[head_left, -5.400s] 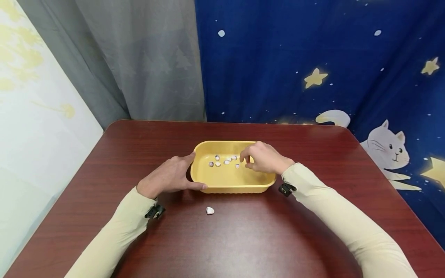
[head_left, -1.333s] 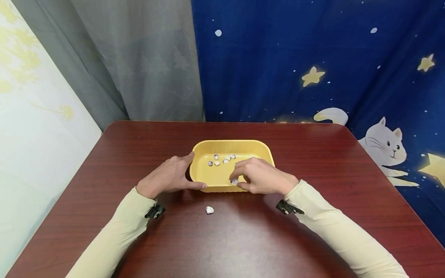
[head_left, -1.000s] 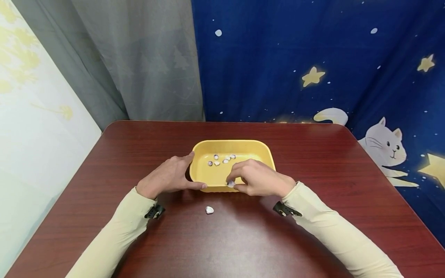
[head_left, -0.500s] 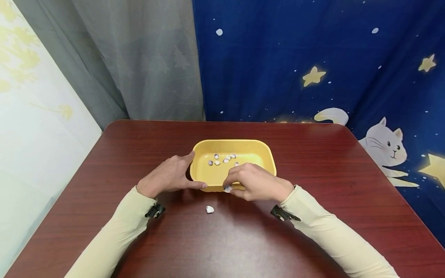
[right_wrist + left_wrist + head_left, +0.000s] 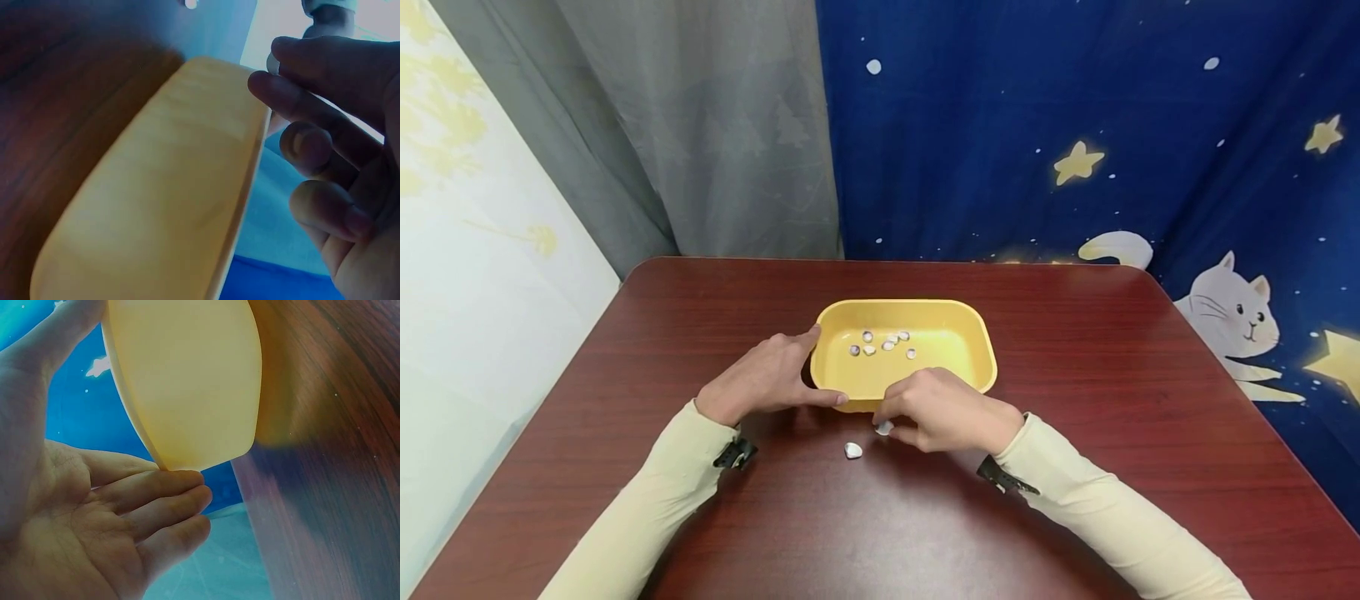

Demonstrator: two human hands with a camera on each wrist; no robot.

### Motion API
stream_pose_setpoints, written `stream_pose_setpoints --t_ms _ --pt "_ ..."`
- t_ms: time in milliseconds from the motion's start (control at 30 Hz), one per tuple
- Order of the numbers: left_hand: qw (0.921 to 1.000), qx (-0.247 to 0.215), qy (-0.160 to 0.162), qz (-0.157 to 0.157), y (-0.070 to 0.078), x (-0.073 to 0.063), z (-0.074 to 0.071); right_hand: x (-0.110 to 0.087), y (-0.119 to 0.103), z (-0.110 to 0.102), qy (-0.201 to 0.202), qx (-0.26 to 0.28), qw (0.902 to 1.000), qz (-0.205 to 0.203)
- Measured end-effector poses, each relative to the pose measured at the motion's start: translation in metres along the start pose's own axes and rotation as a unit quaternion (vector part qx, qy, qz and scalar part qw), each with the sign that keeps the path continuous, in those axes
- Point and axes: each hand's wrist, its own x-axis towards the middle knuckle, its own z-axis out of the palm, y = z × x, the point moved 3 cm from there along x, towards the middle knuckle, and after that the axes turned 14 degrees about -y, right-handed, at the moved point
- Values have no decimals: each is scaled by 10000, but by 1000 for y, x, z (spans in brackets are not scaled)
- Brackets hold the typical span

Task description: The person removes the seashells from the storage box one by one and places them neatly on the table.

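A yellow plastic tub (image 5: pixel 910 307) stands on the table with several small white-and-purple shells (image 5: pixel 868 350) on its floor. At the tub's left end, my left hand (image 5: pixel 767 375) holds it, thumb along the front rim and fingers against the outside wall. In the left wrist view, those fingertips (image 5: pixel 190 478) touch the tub's corner. Just in front of the tub, my right hand (image 5: pixel 943 408) pinches one shell (image 5: pixel 883 427) between thumb and forefinger, with the other fingers curled in. A single shell (image 5: pixel 853 451) lies on the table, to the left of the pinched one.
The dark red-brown wooden table (image 5: pixel 715 300) extends around the tub on every side. Behind it hang a grey curtain (image 5: pixel 737 125) and a blue curtain (image 5: pixel 955 150) with stars and a cat. A pale wall (image 5: pixel 490 333) is at the left.
My right hand has come from inside the tub, over its front rim, down toward the table, carrying a shell. My left hand keeps its place on the tub.
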Motion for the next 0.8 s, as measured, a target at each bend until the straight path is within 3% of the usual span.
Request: stream_pose_setpoints --t_ms 333,800 --pt "10000 55 33 33 1 0 -1 6 -10 17 -114 -532 9985 15" --pt "10000 65 5 -40 0 -1 -1 14 -11 38 -502 -719 9957 287"
